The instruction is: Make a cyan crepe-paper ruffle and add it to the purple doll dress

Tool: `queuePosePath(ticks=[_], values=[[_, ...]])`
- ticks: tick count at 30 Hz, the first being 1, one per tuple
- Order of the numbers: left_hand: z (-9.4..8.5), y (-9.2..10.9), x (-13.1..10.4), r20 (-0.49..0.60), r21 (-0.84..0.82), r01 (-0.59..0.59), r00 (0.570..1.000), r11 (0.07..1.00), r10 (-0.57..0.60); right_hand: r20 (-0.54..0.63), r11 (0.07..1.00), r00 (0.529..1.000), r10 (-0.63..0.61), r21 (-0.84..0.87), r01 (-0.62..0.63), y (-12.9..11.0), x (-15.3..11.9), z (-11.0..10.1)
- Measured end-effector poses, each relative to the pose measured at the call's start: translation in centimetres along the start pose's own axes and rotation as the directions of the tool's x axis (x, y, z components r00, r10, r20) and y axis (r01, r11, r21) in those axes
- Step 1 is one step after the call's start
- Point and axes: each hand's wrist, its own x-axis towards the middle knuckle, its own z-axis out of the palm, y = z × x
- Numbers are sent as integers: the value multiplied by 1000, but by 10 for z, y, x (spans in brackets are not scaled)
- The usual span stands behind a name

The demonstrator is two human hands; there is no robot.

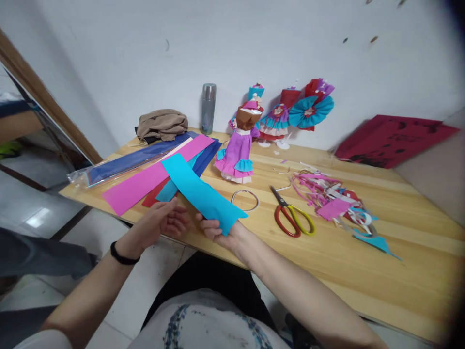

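A long turquoise paper strip (pixel 205 194) lies across my right hand (pixel 214 232), whose fingers are closed on its lower edge; part of that hand is hidden under the strip. My left hand (pixel 170 218) is close by on the left, fingers loosely curled but apart, holding nothing. Beyond it, a pink paper strip (pixel 134 186), a red strip (pixel 156 191) and a blue strip (pixel 207 160) overlap on the table. Scissors (pixel 290 213) with one red and one yellow handle lie open to the right, beside a roll of tape (pixel 245 199).
A doll in a purple paper dress (pixel 241 150) stands mid-table, with more paper dresses (pixel 278 118) behind. Paper scraps (pixel 334 203) are heaped at right. A grey flask (pixel 208 109), brown cloth (pixel 162 124) and plastic-wrapped blue paper (pixel 127 162) occupy the back left. A red bag (pixel 388 140) leans at right.
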Motion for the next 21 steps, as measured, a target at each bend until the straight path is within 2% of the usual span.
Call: queuePosePath(ticks=[3, 5, 7, 9, 11, 13, 15, 16, 18, 21], values=[[12, -6, 8, 126, -127, 46, 992, 991, -30, 45, 989, 990, 136, 60, -139, 8, -7, 7], [16, -6, 18, 95, -219, 43, 995, 975, -23, 44, 980, 980, 194, 44, -196, 14, -15, 7], [15, -4, 27, 12, -279, -28, 999, 960, 32, -23, 977, 977, 210, -32, -211, 18, -25, 2], [14, -1, 32, -72, -311, -132, 991, 941, 115, -128, 985, 981, 142, -77, -153, 18, -38, -8], [13, -1, 33, -137, -323, -217, 974, 921, 181, -234, 997, 972, 16, -72, -34, 14, -50, -22], [14, -5, 32, -192, -343, -276, 956, 898, 221, -307, 995, 947, -95, -60, 80, 8, -61, -36], [18, -14, 31, -242, -377, -320, 940, 869, 241, -322, 974, 920, -222, -121, 193, 4, -69, -46], [21, -18, 31, -262, -392, -334, 934, 857, 244, -308, 947, 903, -300, -210, 243, 4, -71, -50], [26, -26, 30, -270, -393, -335, 932, 857, 241, -240, 861, 890, -389, -439, 257, 5, -74, -55], [30, -29, 28, -184, -396, -289, 955, 872, 233, -161, 642, 868, -470, -737, 212, 5, -79, -61]])
